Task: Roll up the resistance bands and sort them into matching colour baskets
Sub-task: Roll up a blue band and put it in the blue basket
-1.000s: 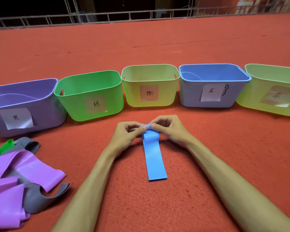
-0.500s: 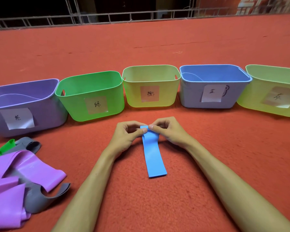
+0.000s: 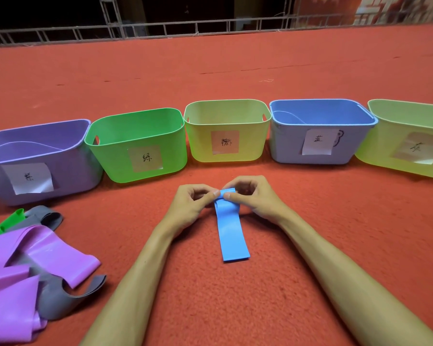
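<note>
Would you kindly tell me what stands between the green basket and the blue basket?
One yellow basket with a paper label stands there, in the head view.

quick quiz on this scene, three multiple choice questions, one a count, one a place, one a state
1. The row of baskets holds: A three; B five; C seven.
2. The pile of loose bands lies: A at the left, in front of the purple basket; B behind the row; C at the far right.
3. The blue band is: A fully rolled; B inside a basket; C curled at its far end only, the rest flat on the carpet.

Answers: 1 B, five stand side by side. 2 A, it lies nearer than that basket. 3 C, the left hand and right hand pinch the curled end.
</note>
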`<state>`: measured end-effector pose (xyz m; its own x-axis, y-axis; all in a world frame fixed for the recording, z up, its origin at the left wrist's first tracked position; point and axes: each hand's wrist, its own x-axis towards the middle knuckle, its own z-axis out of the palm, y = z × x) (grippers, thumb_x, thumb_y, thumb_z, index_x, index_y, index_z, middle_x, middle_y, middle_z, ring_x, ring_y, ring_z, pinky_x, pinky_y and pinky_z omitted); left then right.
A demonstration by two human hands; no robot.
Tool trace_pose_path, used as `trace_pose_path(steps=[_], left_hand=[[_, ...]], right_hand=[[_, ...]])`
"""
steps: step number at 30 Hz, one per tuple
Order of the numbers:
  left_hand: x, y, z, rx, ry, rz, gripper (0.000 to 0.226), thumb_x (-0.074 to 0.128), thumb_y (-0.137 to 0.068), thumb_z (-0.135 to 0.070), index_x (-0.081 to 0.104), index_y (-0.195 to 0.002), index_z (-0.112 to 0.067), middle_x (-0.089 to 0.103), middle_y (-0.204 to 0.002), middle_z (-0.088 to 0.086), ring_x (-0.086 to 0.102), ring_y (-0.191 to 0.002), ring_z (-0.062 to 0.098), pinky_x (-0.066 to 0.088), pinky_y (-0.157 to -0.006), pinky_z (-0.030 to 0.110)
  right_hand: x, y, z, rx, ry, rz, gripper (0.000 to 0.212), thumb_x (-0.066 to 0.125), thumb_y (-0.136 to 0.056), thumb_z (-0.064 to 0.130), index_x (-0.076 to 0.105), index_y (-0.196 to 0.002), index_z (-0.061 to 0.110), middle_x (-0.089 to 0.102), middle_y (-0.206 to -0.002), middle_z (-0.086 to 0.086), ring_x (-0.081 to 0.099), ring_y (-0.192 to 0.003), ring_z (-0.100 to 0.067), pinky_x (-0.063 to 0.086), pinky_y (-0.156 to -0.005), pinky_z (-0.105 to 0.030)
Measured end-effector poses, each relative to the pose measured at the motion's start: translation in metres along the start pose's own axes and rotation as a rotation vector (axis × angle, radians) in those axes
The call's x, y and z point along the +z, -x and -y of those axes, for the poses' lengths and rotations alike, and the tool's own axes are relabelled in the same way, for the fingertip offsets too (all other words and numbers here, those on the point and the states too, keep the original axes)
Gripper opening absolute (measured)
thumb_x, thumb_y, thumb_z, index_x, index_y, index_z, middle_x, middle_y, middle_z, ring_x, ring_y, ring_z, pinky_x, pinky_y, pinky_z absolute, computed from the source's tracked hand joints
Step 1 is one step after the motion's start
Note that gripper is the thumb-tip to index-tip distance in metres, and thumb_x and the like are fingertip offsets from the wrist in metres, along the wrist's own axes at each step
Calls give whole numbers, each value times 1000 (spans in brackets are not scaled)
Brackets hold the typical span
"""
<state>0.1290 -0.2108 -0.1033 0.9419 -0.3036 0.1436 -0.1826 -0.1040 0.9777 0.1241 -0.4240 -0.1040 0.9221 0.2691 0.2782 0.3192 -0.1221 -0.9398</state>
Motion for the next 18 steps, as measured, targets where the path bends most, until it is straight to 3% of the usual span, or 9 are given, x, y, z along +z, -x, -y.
trace_pose_path(steps=[3,10,15,18], left_hand=[[-1,0,0,7,24,10,14,68,-96,-3,76,-105,5,80,-96,10,74,-87,12,57,-80,22],[-3,1,1,45,6,13,15,74,-92,-3,77,-106,-2,80,-103,12,72,-95,17,58,-93,35],[-3,1,-1,45,-2,6,14,77,-91,-5,78,-105,-6,78,-100,14,70,-91,15,57,-88,33],[1,0,-3,5,8,16,11,69,-97,-12,79,-96,-10,77,-85,-2,65,-79,4,51,-76,18]], right_hand=[[0,-2,0,31,-18,-2,11,76,-92,6,76,-99,-2,75,-92,-20,63,-83,-16,50,-76,-24],[1,-3,1,89,-14,-3,15,69,-97,6,75,-92,-7,74,-85,-6,62,-78,-5,47,-75,-17],[0,0,4,44,-10,2,11,69,-96,3,74,-96,-7,76,-90,-13,65,-83,-10,50,-79,-22],[-1,0,4,13,-2,-7,11,72,-95,5,75,-100,-4,77,-97,-20,66,-87,-13,51,-82,-27]])
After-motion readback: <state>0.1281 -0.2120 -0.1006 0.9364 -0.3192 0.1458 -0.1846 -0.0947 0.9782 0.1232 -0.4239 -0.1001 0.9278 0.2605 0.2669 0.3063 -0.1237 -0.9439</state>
